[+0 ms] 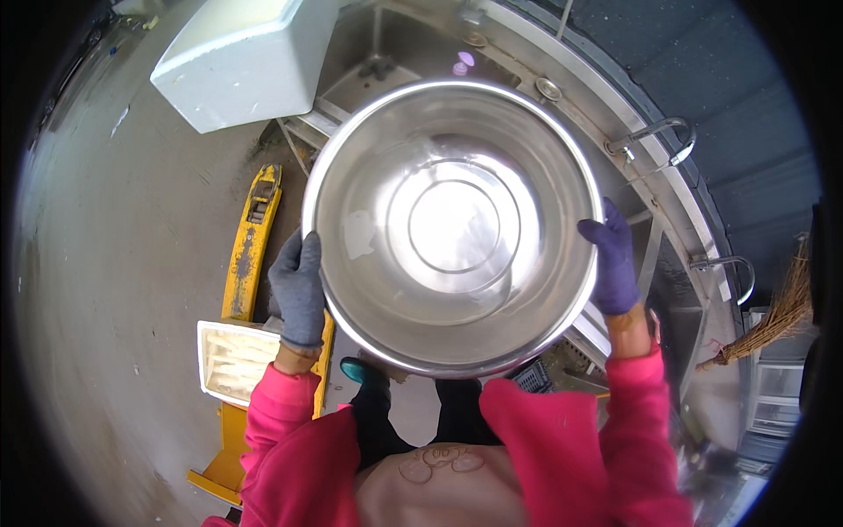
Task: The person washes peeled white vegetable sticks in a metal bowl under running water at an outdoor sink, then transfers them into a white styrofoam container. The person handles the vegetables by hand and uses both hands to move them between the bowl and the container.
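A large round stainless steel basin (356, 290) is held up in front of me, its shiny inside facing me. Some wet-looking streaks show on its inner wall, and the bottom reflects bright light. My left hand (299, 290), in a grey glove, grips the basin's rim at the left with the thumb over the edge. On the opposite side my right hand (612, 259), in a purple glove, is closed on the rim, its thumb also inside. The fingers of both hands are partly hidden behind the basin.
Beyond the basin are steel sinks (386, 44) with curved taps (672, 140) along a dark wall. A white foam box (255, 70) stands at the far left. A yellow pallet jack (246, 255) and a foam tray (235, 362) with pale contents are left; a straw broom (773, 316) leans right.
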{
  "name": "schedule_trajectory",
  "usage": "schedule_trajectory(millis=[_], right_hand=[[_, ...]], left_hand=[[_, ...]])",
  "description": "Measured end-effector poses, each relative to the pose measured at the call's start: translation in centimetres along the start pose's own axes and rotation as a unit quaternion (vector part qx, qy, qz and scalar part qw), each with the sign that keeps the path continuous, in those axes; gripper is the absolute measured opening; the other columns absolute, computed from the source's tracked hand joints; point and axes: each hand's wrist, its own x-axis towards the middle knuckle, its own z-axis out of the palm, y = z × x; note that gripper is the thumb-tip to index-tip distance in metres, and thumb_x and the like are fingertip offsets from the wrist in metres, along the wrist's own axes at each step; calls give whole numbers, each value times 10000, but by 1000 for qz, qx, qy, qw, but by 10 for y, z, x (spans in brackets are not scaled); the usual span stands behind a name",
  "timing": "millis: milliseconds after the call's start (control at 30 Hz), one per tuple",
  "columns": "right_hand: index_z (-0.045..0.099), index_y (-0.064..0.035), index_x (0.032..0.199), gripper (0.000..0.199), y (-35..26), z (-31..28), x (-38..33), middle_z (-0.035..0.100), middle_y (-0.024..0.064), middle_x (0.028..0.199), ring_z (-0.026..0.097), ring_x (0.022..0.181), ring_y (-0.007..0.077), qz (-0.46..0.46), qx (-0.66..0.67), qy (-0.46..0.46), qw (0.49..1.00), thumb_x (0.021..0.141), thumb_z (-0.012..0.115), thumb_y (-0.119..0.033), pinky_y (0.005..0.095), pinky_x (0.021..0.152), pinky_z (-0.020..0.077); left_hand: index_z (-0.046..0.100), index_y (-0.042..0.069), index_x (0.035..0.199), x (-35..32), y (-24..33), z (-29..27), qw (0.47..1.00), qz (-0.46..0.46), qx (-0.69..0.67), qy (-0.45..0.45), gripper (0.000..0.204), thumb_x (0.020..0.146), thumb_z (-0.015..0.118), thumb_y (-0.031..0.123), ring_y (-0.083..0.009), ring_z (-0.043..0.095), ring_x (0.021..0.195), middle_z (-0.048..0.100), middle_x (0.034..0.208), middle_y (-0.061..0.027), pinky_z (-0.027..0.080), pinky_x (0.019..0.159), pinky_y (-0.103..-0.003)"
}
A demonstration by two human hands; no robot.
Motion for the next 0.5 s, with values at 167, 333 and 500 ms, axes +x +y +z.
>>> schedule_trajectory(millis=[167,333,500], right_hand=[[610,13,1101,337,-68,-116,20,672,113,946,666,773,176,-37,-20,70,997,788,582,-110,281,716,545],[635,5,1011,254,-92,-187,54,662,85,876,643,739,159,-64,-96,146,983,777,591,-83,277,689,532],[637,19,982,234,-73,-214,89,657,85,865,607,727,140,-127,-207,164,956,759,617,-51,274,674,500]], left_hand=[[634,-72,1189,38,-5,174,983,12,36,-179,378,965,604,231,-103,609,823,696,944,-69,503,738,-246],[639,-28,1170,57,-35,301,935,-64,-8,-348,338,951,567,219,-165,627,771,667,876,-73,523,652,-293],[549,-8,1291,32,-61,351,890,-216,-59,-397,397,949,537,195,-240,659,863,635,1063,-128,566,677,-343]])
